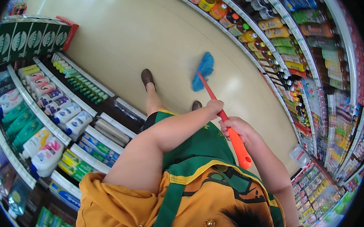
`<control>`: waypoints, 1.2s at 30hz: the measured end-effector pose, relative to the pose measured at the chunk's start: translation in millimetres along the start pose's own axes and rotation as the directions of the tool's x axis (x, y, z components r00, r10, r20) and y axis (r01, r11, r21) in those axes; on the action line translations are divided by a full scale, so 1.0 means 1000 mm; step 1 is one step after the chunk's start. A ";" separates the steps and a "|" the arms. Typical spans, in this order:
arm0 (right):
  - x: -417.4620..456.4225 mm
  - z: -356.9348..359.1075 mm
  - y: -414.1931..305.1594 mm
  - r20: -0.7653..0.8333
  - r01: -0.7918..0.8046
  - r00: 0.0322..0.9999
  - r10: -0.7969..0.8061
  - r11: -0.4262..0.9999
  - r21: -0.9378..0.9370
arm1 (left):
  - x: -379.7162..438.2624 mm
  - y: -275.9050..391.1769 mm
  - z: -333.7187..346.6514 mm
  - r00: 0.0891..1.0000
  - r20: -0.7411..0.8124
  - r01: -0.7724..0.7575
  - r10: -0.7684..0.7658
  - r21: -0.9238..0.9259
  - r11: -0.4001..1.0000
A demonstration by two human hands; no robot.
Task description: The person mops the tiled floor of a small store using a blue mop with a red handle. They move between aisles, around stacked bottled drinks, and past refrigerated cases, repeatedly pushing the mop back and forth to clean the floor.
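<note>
A mop with a red-orange handle [238, 144] and a blue fluffy head [203, 71] reaches out in front of me, its head down on the beige floor [171, 44]. My left hand [215, 108] grips the handle further down its length. Nearer my body, my right hand [235, 128] is closed around the handle just above its thick end, which has a hanging hole. I wear a green apron [196, 144] with yellow trim over an orange-yellow shirt. My brown shoes [147, 78] stand on the floor, left of the mop head.
Shelves with bottled toiletries [65, 113] and boxed toothpaste curve along my left. Dark green cartons [21, 41] stand at the upper left. Shelves of bottled drinks [219, 10] run along the right, with small packets [314, 192] at the lower right. A clear plastic container [299, 156] sits near their corner.
</note>
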State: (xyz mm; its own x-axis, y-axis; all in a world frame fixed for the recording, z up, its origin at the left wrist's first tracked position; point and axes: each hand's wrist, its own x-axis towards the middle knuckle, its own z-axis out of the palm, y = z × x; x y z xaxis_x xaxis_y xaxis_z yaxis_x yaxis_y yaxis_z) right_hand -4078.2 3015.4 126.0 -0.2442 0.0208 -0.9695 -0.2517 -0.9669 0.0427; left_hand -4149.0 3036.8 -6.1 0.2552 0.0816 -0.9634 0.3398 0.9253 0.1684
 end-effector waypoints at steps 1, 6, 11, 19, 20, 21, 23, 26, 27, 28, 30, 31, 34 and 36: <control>0.006 0.020 -0.016 0.044 0.016 0.999 -0.016 1.000 0.000 | -0.002 0.012 -0.025 1.000 -0.028 0.008 -0.008 -0.022 1.000; 0.056 0.127 -0.104 0.206 0.099 0.974 -0.092 0.995 -0.024 | 0.059 0.054 -0.187 0.890 -0.026 -0.392 0.454 0.462 0.796; 0.143 0.226 -0.204 0.360 0.180 0.918 -0.167 0.984 -0.001 | 0.059 0.162 -0.348 0.695 0.210 -0.261 0.687 0.965 -0.031; 0.121 0.264 -0.246 0.362 0.294 0.882 -0.303 0.952 0.081 | 0.034 0.229 -0.377 0.765 -0.088 -0.197 0.638 0.911 0.362; 0.103 0.259 -0.237 0.328 0.294 0.895 -0.301 0.953 0.072 | 0.028 0.223 -0.355 0.817 -0.246 -0.224 0.522 0.699 0.679; 0.083 0.249 -0.226 0.270 0.317 0.910 -0.315 0.948 0.039 | -0.018 0.226 -0.325 0.875 -0.380 -0.273 0.301 0.126 0.954; 0.041 0.230 -0.198 0.180 0.343 0.924 -0.338 0.939 0.001 | -0.022 0.196 -0.281 0.907 -0.250 -0.304 0.339 0.168 0.938; -0.020 0.200 -0.150 0.005 0.232 0.972 -0.233 0.967 0.102 | -0.065 0.164 -0.206 0.973 -0.073 -0.212 0.219 0.090 0.973; -0.039 0.193 -0.136 -0.072 0.209 0.977 -0.200 0.964 0.165 | -0.085 0.158 -0.182 0.984 0.004 -0.176 0.176 0.002 0.984; -0.054 0.188 -0.125 -0.146 0.189 0.977 -0.159 0.956 0.226 | -0.080 0.142 -0.159 0.978 0.193 -0.075 0.079 -0.031 0.997; -0.072 0.170 -0.103 -0.243 0.183 0.964 -0.110 0.936 0.300 | -0.075 0.126 -0.120 0.887 0.453 0.096 -0.094 0.019 0.995; -0.078 0.160 -0.099 -0.287 0.181 0.954 -0.083 0.925 0.334 | -0.077 0.126 -0.104 0.838 0.517 0.155 -0.174 0.080 0.985; -0.071 0.125 -0.100 -0.394 0.169 0.919 -0.006 0.909 0.380 | -0.058 0.128 -0.061 0.730 0.626 0.207 -0.275 0.181 0.961; -0.046 0.096 -0.114 -0.385 0.170 0.923 -0.023 0.920 0.353 | -0.036 0.138 -0.041 0.711 0.627 0.225 -0.320 0.228 0.947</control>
State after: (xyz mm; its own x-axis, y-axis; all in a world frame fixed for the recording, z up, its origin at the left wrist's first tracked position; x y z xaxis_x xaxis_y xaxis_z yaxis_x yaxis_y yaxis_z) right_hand -4127.9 3148.9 189.1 0.1407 -0.0561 -0.9885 -0.6033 -0.7965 -0.0406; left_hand -4148.4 3177.0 43.5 0.6402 -0.4698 -0.6078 0.5853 0.8107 -0.0101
